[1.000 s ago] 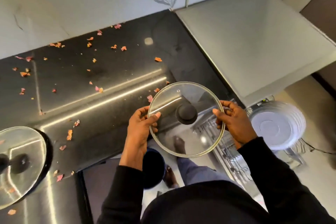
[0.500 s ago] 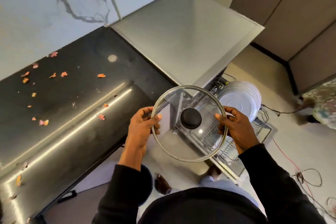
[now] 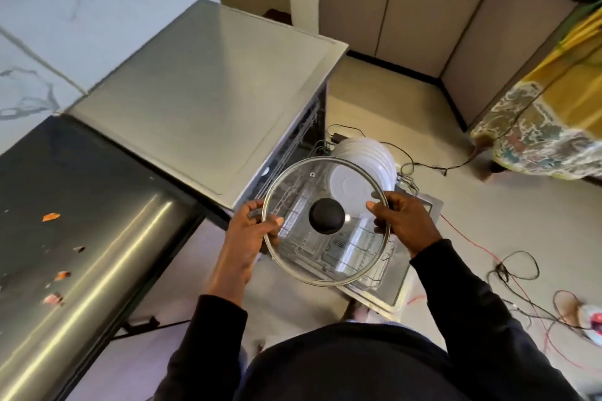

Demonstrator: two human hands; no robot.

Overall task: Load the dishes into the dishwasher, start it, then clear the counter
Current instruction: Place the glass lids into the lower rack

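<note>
The glass lid (image 3: 325,257) is held in the air, roughly level, with its black knob (image 3: 326,216) facing up. It sits above the pulled-out lower rack (image 3: 408,180) of the open dishwasher (image 3: 208,101), and the rack's wires show through the glass. The left grip (image 3: 247,234) grasps the lid's left edge: the thumb lies over the metal rim onto the glass, the fingers curl beneath, and the wrist is bent inward from a black sleeve (image 3: 208,335). The right grip (image 3: 404,221) grasps the opposite edge the same way, thumb on top and pointing towards the knob, knuckles turned outward. A row of white plates (image 3: 374,153) stands on edge at the far end of the rack, partly seen through the lid. To the left, the dark worktop (image 3: 81,205) meets the dishwasher's grey top and carries a few orange scraps (image 3: 51,216). Thin black and red cables (image 3: 518,267) trail across the pale floor (image 3: 488,205) on the right, near a patterned cloth (image 3: 553,127). No writing is legible.
</note>
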